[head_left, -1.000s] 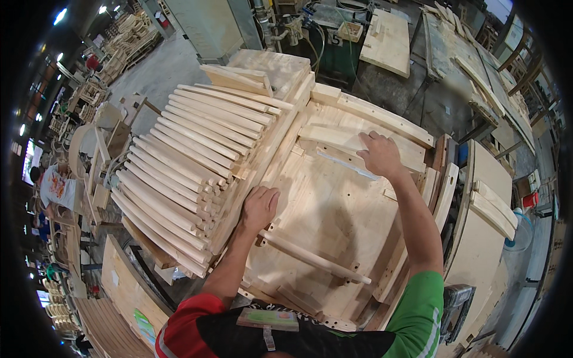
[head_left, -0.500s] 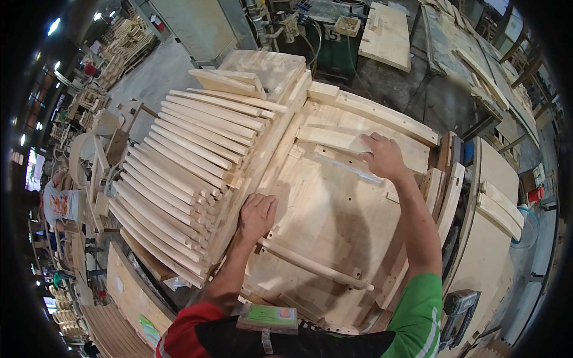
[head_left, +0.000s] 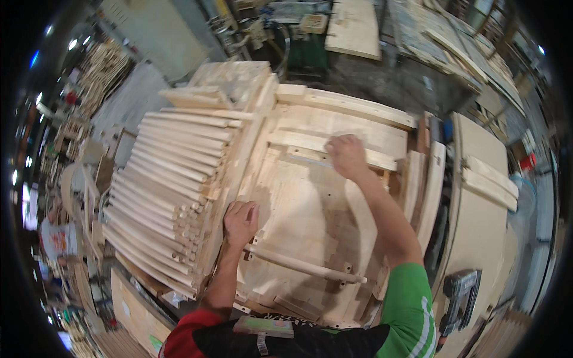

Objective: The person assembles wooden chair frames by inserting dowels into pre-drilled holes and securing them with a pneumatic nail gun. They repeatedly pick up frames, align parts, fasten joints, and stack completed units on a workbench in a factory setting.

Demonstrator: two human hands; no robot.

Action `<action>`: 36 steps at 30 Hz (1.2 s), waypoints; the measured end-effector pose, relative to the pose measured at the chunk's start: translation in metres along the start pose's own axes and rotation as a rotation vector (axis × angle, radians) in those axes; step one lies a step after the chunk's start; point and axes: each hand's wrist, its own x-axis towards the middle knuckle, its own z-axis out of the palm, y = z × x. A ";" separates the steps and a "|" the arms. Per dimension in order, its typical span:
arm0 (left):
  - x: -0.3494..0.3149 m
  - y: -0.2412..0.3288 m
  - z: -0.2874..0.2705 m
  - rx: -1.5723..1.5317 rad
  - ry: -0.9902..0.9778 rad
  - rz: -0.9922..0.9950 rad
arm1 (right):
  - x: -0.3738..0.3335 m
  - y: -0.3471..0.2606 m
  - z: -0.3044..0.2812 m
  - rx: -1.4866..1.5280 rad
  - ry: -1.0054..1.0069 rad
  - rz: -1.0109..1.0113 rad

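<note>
My right hand point(head_left: 348, 154) is curled over the middle of a pale wooden rail point(head_left: 292, 141) near the far side of a shallow wooden frame assembly. The rail shows on both sides of the hand. My left hand point(head_left: 242, 224) rests by the assembly's left side, fingers folded in, with nothing visible in them. Just nearer than this hand, a round wooden rod point(head_left: 304, 264) crosses the wooden panel point(head_left: 286, 209). A curved pale piece point(head_left: 362, 209) lies partly hidden under my right forearm.
Left of the frame lies a pile of long wooden spindles point(head_left: 167, 167). A nail gun point(head_left: 459, 298) sits on the board point(head_left: 486, 238) at right, with two short curved slats point(head_left: 489, 185) farther up it. A person in a light shirt point(head_left: 59, 238) is at far left.
The view has shifted, so the scene sits farther left. My right hand's fingers, spread before, are now curled over the rail. My left hand stays in about the same place.
</note>
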 end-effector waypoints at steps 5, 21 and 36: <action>-0.008 -0.008 0.001 0.031 -0.011 -0.011 | -0.012 -0.028 -0.002 -0.123 -0.005 0.119; -0.037 0.064 0.032 -0.467 -0.232 -0.010 | -0.434 -0.203 -0.169 -0.355 0.184 0.961; -0.107 0.185 0.048 -0.306 -0.780 0.492 | -0.457 -0.171 -0.114 1.472 0.272 1.000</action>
